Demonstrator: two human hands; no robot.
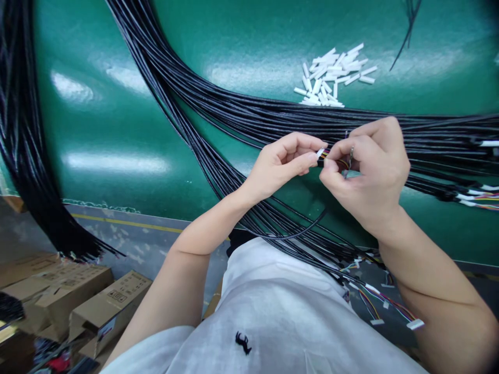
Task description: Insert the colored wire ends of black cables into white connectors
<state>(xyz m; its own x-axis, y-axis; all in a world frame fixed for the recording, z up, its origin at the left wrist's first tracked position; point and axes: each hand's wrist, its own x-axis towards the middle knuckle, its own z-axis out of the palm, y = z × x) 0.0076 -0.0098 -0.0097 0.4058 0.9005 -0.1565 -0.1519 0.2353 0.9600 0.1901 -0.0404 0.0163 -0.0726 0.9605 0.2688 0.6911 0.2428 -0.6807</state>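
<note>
Above the green table my left hand (283, 163) is closed, with thumb and forefinger pinching a cable end where a small white piece (320, 152) shows. Whether that piece is a tube or a connector I cannot tell. Just to its right, my right hand (368, 169) is also closed, pinching thin coloured wires (325, 155) between thumb and forefinger. The fingertips of both hands nearly meet. Beneath them runs a thick bundle of black cables (249, 106). A second bundle (210, 161) passes under my left forearm, its connector ends (415, 324) hanging past the table edge.
A loose pile of short white tubes (331, 75) lies on the green table (249, 41) beyond the cables. More black cables (23, 130) drape over the left edge. Cardboard boxes (105, 306) stand on the floor at lower left. White-ended wires (477, 197) lie at right.
</note>
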